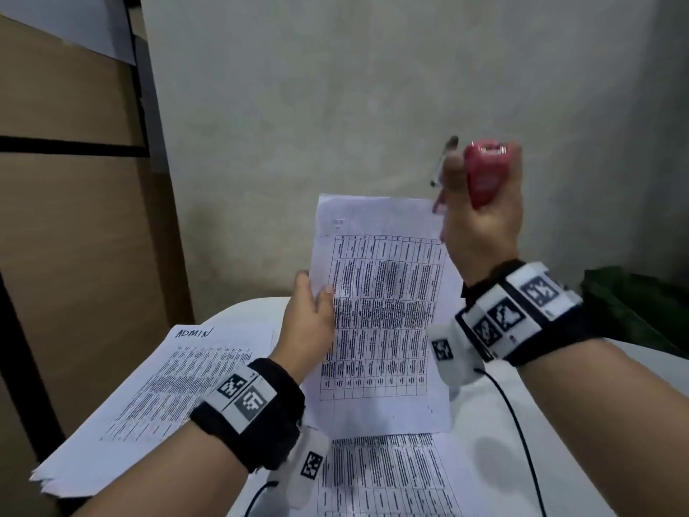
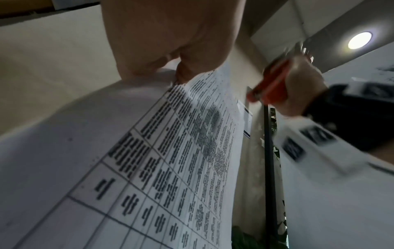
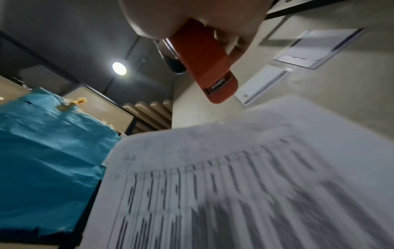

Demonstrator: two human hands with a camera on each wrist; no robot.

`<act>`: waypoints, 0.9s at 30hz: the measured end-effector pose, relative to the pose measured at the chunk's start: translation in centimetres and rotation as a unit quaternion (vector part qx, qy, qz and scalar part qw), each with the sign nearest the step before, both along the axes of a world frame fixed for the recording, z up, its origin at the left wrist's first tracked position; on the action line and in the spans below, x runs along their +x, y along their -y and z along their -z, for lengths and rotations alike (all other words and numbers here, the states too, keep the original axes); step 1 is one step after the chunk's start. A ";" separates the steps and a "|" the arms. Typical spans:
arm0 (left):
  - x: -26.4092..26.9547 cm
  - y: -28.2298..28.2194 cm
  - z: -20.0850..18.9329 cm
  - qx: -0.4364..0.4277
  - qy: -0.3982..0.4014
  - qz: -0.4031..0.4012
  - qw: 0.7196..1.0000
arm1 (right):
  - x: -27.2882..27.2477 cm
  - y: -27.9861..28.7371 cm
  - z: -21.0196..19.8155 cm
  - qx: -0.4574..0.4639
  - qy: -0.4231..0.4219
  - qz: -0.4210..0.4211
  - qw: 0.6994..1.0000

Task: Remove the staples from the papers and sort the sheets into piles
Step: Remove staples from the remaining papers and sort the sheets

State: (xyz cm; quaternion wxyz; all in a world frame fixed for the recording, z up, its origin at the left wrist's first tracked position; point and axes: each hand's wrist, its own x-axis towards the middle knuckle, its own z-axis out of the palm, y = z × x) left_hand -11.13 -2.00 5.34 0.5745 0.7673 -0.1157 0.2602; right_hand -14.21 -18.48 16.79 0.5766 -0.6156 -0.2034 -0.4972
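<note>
A printed sheet with a table [image 1: 384, 311] is held upright above the white table [image 1: 503, 423]; my left hand [image 1: 311, 315] pinches its left edge, thumb on the front. The same sheet [image 2: 170, 151] fills the left wrist view, and its blurred upper part [image 3: 234, 176] fills the right wrist view. My right hand [image 1: 481, 203] is raised just above the sheet's top right corner and grips a red stapler [image 1: 483, 173], also seen as an orange-red stapler [image 3: 202, 64] [image 2: 273, 84]. A metal part [image 1: 443, 162] sticks out past the fingers.
A pile of printed sheets marked ADMIN [image 1: 160, 397] lies at the left of the table. Another printed sheet [image 1: 384, 475] lies flat near the front. A brown partition [image 1: 74, 218] stands left, a grey wall [image 1: 373, 87] behind, a dark green bag [image 1: 634, 304] at the right.
</note>
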 end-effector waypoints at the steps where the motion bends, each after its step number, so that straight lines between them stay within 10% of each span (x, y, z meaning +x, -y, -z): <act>1: 0.1 0.1 0.1 -0.002 0.005 0.004 1.000 | 0.2 -0.6 -1.1 -0.005 0.032 -0.016 0.999; 9: 0.8 0.2 0.8 -0.030 -0.011 0.027 0.999 | 2.8 -3.4 -2.3 -0.148 -0.007 0.012 0.989; 27: -0.5 0.7 1.3 -0.034 -0.003 0.070 0.997 | 2.9 -5.6 -1.7 -0.018 -0.089 -0.075 0.993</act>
